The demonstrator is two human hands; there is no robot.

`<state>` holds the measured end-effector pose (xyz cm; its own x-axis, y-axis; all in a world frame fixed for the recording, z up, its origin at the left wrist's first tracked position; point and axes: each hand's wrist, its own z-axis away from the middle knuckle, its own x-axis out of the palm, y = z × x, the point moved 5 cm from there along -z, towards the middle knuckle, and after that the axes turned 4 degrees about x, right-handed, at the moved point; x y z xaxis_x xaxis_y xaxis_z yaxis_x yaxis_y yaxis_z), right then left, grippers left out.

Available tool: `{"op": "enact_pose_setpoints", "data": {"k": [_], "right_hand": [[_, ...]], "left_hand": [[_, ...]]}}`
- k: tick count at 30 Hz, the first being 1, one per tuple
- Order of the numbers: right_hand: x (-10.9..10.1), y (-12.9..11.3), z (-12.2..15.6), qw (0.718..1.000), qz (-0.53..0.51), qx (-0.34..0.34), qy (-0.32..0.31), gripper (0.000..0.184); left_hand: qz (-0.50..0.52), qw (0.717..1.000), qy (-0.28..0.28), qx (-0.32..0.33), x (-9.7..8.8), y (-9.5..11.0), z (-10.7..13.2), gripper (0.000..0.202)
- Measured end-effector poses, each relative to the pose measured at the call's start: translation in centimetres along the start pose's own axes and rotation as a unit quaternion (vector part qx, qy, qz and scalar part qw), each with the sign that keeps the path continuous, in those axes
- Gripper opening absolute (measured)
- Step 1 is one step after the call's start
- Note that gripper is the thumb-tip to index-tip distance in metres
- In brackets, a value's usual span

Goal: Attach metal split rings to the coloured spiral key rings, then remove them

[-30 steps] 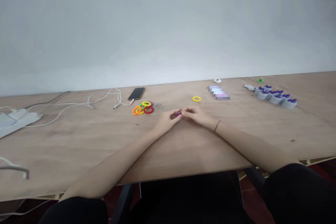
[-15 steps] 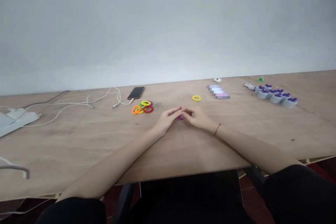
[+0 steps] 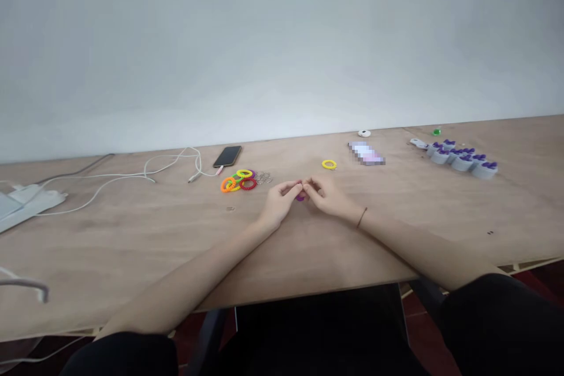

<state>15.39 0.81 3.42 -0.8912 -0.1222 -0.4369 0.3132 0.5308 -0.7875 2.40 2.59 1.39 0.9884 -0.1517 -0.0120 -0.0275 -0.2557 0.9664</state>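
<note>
Above the table's middle, my left hand point(image 3: 281, 202) and my right hand point(image 3: 329, 195) meet at the fingertips, both closed in a pinch. Between and just beneath the fingers shows a small purple piece point(image 3: 300, 197), which looks like part of a coil ring; the fingers hide most of it. To the left of my left hand lies a pile of coil rings: orange point(image 3: 227, 185), red point(image 3: 248, 184), yellow point(image 3: 244, 174), with green and purple among them. Metal key rings point(image 3: 264, 177) lie beside that pile. Beyond my right hand rests a single yellow coil ring point(image 3: 328, 164).
A black phone point(image 3: 227, 156) is plugged into a white cable point(image 3: 174, 157). At the left stands a power strip point(image 3: 37, 202). A blurred phone point(image 3: 365, 153) and a white earbud case point(image 3: 364, 133) sit farther back. At right are several white cups with purple tops point(image 3: 462, 163).
My fingers have shifted slightly around the purple piece. The whole view has moved a little; nothing else on the table has changed place.
</note>
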Motion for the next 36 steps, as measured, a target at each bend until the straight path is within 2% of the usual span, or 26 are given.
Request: {"op": "enact_pose_setpoints", "data": {"k": [8, 11, 17, 21, 29, 36], "right_hand": [[0.0, -0.9, 0.1, 0.990, 0.114, -0.074, 0.038, 0.016], [-0.2, -1.4, 0.3, 0.983, 0.155, -0.094, 0.020, 0.014], [0.0, -1.9, 0.6, 0.961, 0.244, -0.131, -0.016, 0.010], [-0.1, -1.8, 0.6, 0.961, 0.251, -0.119, 0.017, 0.007], [-0.7, -2.1, 0.8, 0.966, 0.219, -0.120, 0.067, 0.012], [-0.6, -2.0, 1.0, 0.960, 0.239, -0.122, 0.083, 0.012]], "left_hand": [[-0.009, 1.000, 0.016, 0.010, -0.1, 0.2, -0.1, 0.023], [-0.039, 0.998, 0.013, 0.038, -0.2, 0.6, -0.1, 0.019], [-0.119, 0.989, -0.035, 0.075, 0.3, 1.8, 0.6, 0.014], [-0.129, 0.986, -0.051, 0.093, 0.5, 1.9, 0.7, 0.019], [-0.024, 0.995, -0.073, 0.060, 1.0, 1.2, 0.6, 0.034], [-0.068, 0.991, -0.085, 0.076, 0.9, 1.3, 0.5, 0.035]]}}
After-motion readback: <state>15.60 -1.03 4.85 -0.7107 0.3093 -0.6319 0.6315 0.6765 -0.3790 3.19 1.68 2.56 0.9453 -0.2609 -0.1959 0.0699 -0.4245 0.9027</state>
